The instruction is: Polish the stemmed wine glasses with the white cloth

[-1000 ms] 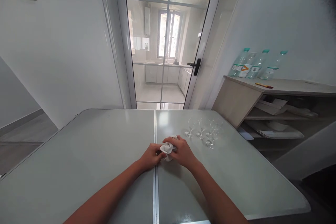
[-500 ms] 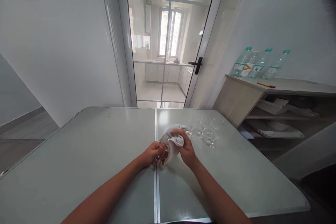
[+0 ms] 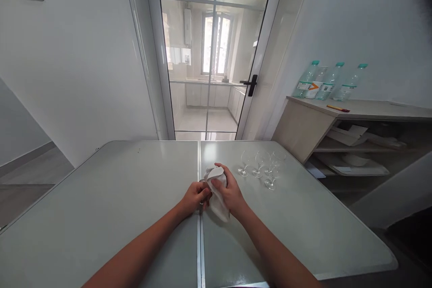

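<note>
My right hand point(image 3: 230, 191) is closed on a white cloth point(image 3: 218, 210), which is bunched at the top and hangs down below the fingers. Just left of it, my left hand point(image 3: 195, 197) is wrapped round a wine glass; only glints of the glass show between the fingers, and the rest lies hidden behind hand and cloth. Both hands meet over the metal seam of the table. Several clear stemmed wine glasses stand upright to the right, among them a nearer glass point(image 3: 270, 183) and one at the left of the group point(image 3: 243, 170).
The pale green table point(image 3: 135, 180) has a metal strip point(image 3: 201, 252) down its middle. Behind it is a glass door with a black handle point(image 3: 251, 84). On the right, a wooden shelf unit point(image 3: 303, 121) carries plastic bottles point(image 3: 327, 85) and a brush point(image 3: 338, 108).
My right hand has moved left and closer to my left hand, drawing the cloth in over the glass. The cloth now hangs lower. The standing glasses have stayed put.
</note>
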### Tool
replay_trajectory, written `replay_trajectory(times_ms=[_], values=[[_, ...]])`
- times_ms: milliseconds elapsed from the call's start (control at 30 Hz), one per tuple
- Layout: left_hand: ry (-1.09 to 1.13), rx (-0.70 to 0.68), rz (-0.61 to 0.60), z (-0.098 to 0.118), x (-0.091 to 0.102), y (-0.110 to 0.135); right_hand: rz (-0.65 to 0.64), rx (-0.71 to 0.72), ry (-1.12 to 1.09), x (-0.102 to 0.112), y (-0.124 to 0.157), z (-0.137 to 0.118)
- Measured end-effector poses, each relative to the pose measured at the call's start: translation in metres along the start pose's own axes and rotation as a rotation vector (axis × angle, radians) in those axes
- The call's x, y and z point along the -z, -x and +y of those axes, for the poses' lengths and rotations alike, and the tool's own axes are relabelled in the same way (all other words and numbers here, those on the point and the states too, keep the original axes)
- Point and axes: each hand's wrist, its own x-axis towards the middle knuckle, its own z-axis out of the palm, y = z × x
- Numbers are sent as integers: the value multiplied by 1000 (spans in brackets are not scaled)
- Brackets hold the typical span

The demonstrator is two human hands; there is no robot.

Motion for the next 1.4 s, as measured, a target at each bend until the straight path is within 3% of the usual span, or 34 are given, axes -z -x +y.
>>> replay_trajectory(times_ms=[100, 167, 300, 400, 467, 567, 667, 800, 967, 1233, 1400], values=[[-35, -7, 111, 0, 1, -3, 162, 186, 300, -5, 1, 13], [-53, 6, 144, 0, 1, -4, 175, 365, 489, -5, 3, 18], [-111, 37, 123, 1, -1, -3, -11, 679, 768, -1, 3, 13], [-246, -84, 86, 5, -3, 0, -182, 769, 909, 6, 2, 3], [-381, -170, 32, 10, -4, 2, -197, 677, 881, 12, 0, -3], [-497, -203, -59, 16, -4, 4, -216, 393, 605, 20, -3, -9], [-402, -162, -67, 14, -4, 4, -225, 128, 152, 18, -3, -9], [-142, -71, -39, 4, -4, 1, -13, -33, -292, -4, 0, 2], [-92, -51, 21, -7, -4, -5, 122, 36, -228, -23, 1, 19], [-230, -1, 99, -8, -7, 1, 69, 117, 26, -14, -4, 21], [-303, -68, 73, 1, -7, 1, 86, 0, -127, -10, -8, 26]])
